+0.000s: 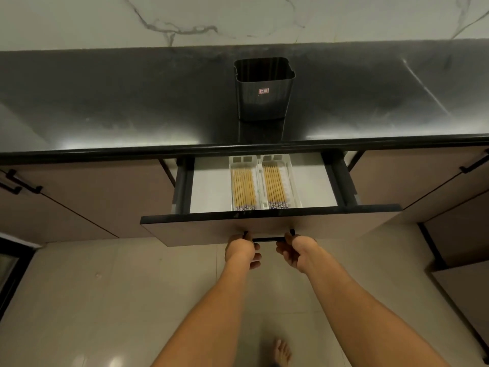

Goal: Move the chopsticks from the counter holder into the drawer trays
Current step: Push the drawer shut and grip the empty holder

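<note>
Chopsticks [244, 187] lie flat in both trays [293, 181], frame centre; holder [263, 88] above looks empty. Left hand [241, 249] and right hand [297, 250] both closed on the drawer handle [267, 238]. Sticks judged light, stiff, smooth; best pinched mid-length as a bundle

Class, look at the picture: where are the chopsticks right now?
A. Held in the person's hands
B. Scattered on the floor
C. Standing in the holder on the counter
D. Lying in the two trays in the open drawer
D: the chopsticks lie flat in the two white trays inside the open drawer, and no chopsticks show in the holder.
</note>
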